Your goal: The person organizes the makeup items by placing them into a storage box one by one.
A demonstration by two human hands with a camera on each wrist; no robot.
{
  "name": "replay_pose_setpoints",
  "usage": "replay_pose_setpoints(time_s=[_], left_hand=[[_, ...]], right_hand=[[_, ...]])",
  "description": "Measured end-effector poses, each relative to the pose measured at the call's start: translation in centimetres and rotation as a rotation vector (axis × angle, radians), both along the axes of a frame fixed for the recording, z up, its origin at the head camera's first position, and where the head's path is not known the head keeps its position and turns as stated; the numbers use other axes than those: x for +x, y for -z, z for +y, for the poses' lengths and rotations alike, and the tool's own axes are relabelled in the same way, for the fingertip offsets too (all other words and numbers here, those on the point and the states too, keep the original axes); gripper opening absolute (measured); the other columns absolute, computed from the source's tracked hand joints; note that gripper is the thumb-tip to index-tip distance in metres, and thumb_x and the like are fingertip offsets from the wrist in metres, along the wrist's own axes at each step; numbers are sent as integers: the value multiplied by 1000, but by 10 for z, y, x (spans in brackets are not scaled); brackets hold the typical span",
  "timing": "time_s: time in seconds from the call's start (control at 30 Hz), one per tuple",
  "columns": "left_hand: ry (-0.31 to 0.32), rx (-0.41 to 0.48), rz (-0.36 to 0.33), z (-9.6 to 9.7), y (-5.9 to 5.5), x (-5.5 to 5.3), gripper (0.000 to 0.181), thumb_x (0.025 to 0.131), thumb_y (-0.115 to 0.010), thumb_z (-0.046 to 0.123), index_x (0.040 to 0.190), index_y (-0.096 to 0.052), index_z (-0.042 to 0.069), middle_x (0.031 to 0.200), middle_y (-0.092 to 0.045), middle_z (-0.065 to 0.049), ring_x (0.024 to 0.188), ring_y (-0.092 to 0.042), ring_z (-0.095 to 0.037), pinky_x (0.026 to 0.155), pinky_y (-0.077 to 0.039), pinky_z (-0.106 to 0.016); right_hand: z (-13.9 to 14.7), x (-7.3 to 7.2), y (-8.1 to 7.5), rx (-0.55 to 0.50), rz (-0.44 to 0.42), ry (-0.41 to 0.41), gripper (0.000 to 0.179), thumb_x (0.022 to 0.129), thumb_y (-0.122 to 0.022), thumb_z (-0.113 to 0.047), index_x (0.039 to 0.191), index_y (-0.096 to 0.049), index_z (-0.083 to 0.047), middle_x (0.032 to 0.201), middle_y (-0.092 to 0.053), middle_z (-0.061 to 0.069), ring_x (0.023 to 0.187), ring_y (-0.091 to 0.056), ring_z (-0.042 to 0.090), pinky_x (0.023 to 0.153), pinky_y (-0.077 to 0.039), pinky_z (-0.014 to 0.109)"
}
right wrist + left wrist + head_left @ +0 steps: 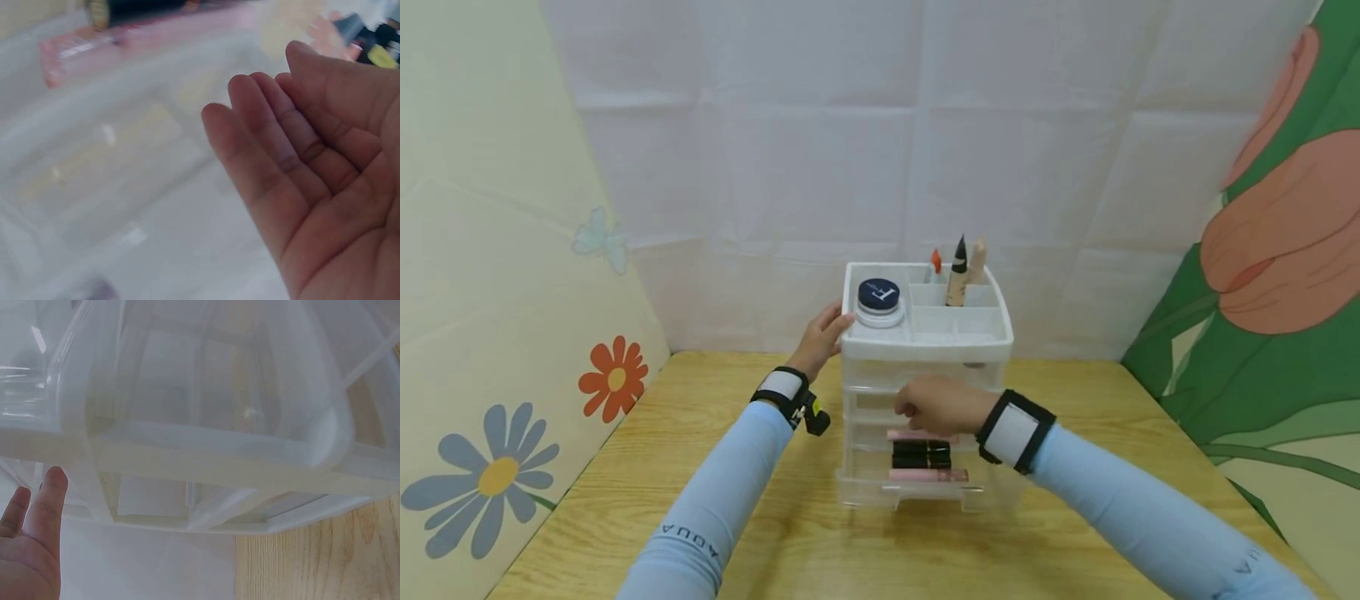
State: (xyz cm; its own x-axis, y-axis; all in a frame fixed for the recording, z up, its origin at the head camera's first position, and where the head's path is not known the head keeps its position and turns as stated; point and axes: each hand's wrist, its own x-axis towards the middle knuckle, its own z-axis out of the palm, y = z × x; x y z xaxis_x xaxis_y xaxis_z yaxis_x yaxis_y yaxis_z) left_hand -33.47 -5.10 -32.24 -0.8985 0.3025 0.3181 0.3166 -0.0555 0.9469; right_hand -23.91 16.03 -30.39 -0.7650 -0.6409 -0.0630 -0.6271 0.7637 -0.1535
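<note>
A white drawer organizer [925, 352] with clear drawers stands on the table. My left hand [822, 340] rests on its left side, thumb by the top rim; the left wrist view shows straight fingers [47, 512] along the frame. In front of the drawers is my right hand [938, 405], its fingers bent loosely and nothing held in the right wrist view. Below it, pink tubes [928, 476] and black tubes [921, 461] lie in the lowest drawer [868, 493], which appears pulled out.
On the organizer's top sit a dark-lidded round jar [878, 294], a beige tube with a black pointed tip [957, 283], a red-tipped item [936, 262] and a pale tube [977, 260]. The wooden table [760, 533] meets a white cloth backdrop [775, 183] behind.
</note>
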Motion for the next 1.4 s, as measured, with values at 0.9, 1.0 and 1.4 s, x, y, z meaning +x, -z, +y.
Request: replay_pose_setpoints(time_s=[0.9, 1.0, 1.4], left_hand=[[-6, -13, -33, -1, 0, -2, 59, 98, -48, 27, 151, -32, 8, 150, -39, -15, 130, -44, -32, 104, -41, -47], [-7, -11, -28, -1, 0, -3, 60, 98, -47, 28, 151, -31, 6, 150, -37, -16, 130, -43, -33, 104, -41, -47], [-22, -23, -33, 0, -1, -2, 61, 97, -49, 30, 152, -32, 8, 151, -37, -14, 131, -43, -32, 104, -41, -47]], right_hand=[[29, 114, 24, -279, 784, -185, 41, 64, -90, -10, 97, -65, -4, 93, -64, 7, 83, -64, 22, 69, -57, 35], [27, 116, 34, -330, 797, -195, 44, 61, -90, -6, 96, -64, -4, 93, -63, 7, 83, -63, 22, 70, -56, 36], [24, 115, 66, -333, 836, -185, 39, 60, -84, 1, 91, -62, -4, 84, -56, 4, 69, -51, 16, 58, -49, 29]])
